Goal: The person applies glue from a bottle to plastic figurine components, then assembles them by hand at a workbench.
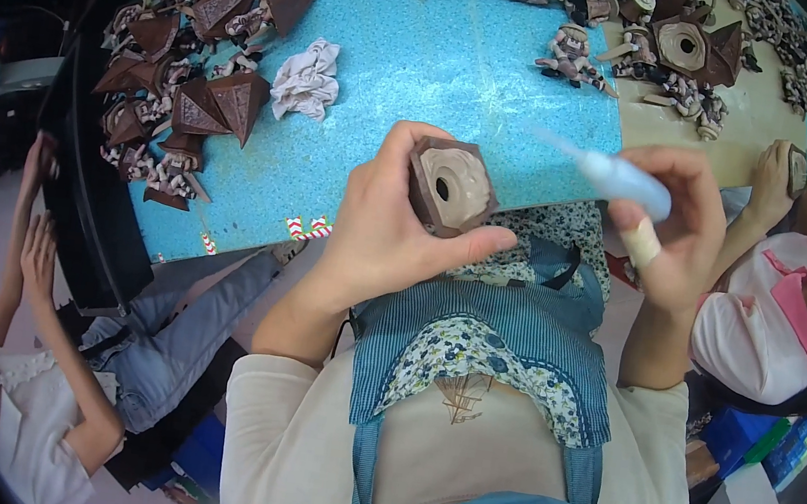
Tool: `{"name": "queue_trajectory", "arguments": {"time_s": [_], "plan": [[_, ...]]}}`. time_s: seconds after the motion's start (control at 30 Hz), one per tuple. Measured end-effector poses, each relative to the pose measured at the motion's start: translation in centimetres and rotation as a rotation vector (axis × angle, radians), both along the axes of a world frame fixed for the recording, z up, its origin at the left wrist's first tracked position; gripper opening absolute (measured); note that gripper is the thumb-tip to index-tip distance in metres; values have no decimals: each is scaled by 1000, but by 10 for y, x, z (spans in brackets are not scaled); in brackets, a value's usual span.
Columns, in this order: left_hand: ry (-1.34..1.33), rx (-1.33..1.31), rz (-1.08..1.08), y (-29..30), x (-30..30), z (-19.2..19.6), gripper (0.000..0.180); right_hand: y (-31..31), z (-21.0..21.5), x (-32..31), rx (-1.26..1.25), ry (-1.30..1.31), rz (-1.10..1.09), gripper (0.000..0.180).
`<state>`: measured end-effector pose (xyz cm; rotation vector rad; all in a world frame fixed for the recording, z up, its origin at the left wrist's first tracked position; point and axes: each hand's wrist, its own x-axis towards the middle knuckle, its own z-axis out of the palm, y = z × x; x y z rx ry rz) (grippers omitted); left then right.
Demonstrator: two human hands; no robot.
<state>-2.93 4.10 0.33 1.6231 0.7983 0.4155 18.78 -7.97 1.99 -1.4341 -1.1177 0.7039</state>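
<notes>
A speckled turquoise worktable (429, 44) under bright overhead light.

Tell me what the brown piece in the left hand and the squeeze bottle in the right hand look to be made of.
Brown piece: probably moulded resin or clay, matte, with a paler, hollowed face. Squeeze bottle: translucent soft plastic, bluish-white, with a thin tapered nozzle.

1. A table (418, 52) with a speckled turquoise top carries everything; a tan sheet (741, 132) covers its right end.
2. Brown pointed pieces (184, 74) are heaped along its left edge.
3. A crumpled white cloth (307, 79) lies just beside that heap.
4. Small brown figures (569, 56) are scattered along the far edge.
</notes>
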Motion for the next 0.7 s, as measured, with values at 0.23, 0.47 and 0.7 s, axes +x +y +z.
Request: {"name": "queue_trajectory", "arguments": {"time_s": [0.23,0.47,0.7], "plan": [[234,744,53,15,-4,10,86,33,-71,-3,57,57,-3,31],[-258,530,269,15,-3,-4,76,54,-79,-11,96,-384,-93,38],[-420,543,473,14,14,-6,78,50,-58,53,100,-704,-266,47]]}}
